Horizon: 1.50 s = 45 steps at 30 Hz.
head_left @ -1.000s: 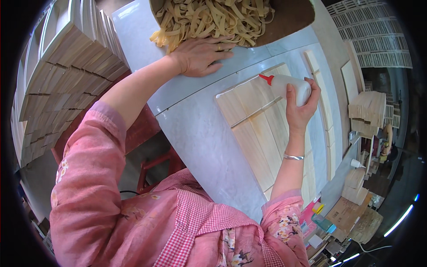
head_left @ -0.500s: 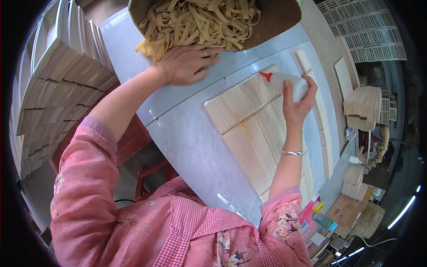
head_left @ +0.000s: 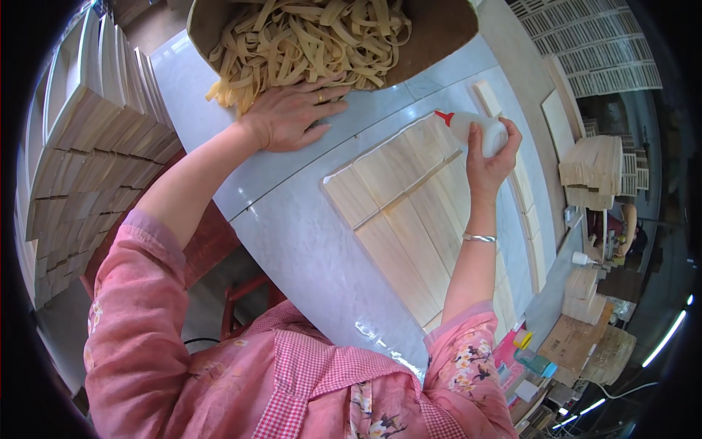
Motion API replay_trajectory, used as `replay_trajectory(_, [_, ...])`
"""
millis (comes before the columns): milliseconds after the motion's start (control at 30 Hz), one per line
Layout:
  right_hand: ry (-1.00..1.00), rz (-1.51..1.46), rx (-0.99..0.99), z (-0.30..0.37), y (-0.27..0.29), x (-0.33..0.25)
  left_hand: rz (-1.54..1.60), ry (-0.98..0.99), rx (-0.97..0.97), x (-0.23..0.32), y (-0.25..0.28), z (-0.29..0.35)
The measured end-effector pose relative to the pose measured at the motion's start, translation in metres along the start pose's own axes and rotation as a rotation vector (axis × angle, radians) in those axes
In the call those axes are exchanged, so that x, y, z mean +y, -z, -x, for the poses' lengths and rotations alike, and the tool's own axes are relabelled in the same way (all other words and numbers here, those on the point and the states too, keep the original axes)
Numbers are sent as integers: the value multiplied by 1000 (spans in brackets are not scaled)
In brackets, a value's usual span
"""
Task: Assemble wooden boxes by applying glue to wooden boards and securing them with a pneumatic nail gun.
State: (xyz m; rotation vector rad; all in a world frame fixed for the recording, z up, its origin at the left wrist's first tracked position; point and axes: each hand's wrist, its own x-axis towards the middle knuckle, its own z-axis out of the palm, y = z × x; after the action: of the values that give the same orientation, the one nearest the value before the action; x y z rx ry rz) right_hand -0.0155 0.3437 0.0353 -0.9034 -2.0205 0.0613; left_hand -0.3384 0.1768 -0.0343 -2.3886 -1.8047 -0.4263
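In my right hand (head_left: 491, 157) is a white squeeze bottle (head_left: 468, 129) with a red nozzle, held tilted on its side. Its tip is at the far edge of a row of pale wooden boards (head_left: 398, 227) lying side by side on the table. A whitish line of what looks like glue runs along that far edge, and another line crosses the boards. My left hand (head_left: 292, 113) lies flat with fingers spread, next to a box (head_left: 439, 36) heaped with tan flat bands (head_left: 314, 44). Its fingertips touch the lowest bands.
The table (head_left: 285, 241) has a pale marbled top. Narrow wooden strips (head_left: 523, 194) lie along its right side. Tall stacks of wooden pieces (head_left: 95, 161) stand at the left. Farther right are more wood stacks (head_left: 592, 164), cardboard (head_left: 578, 340) and a yellow-lidded bottle (head_left: 534, 358).
The bottle's red tip has moved along the boards' far edge toward its right end, and the whitish line there is longer. My left hand stays by the bands as the whole view shifts slightly.
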Motion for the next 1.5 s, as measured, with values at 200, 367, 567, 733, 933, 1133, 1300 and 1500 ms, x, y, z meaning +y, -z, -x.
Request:
replay_trajectory(200, [-32, 27, 43, -1, -4, 11, 25, 16, -22, 0, 0, 0])
replay_trajectory(367, [-143, 7, 63, 10, 4, 10, 80, 24, -51, 0, -1, -2])
replay_trajectory(567, [-761, -362, 143, 64, 62, -50, 51, 15, -83, 5, 9, 1])
replay_trajectory(733, [-885, -531, 433, 159, 143, -54, 67, -14, -88, 9, 0, -6])
replay_trajectory(933, [-817, -273, 652, 267, 280, -23, -217, 29, -108, 14, 4, -3])
replay_trajectory(1133, [-933, 413, 629, 385, 436, 60, -526, -24, -139, 8, 3, 3])
replay_trajectory(1300, [-906, 687, 406, 440, 509, 136, -485, -29, -60, 24, 4, 8])
replay_trajectory(1500, [-852, 1073, -41, 389, 471, 182, -376, -39, -14, 98, 48, -15])
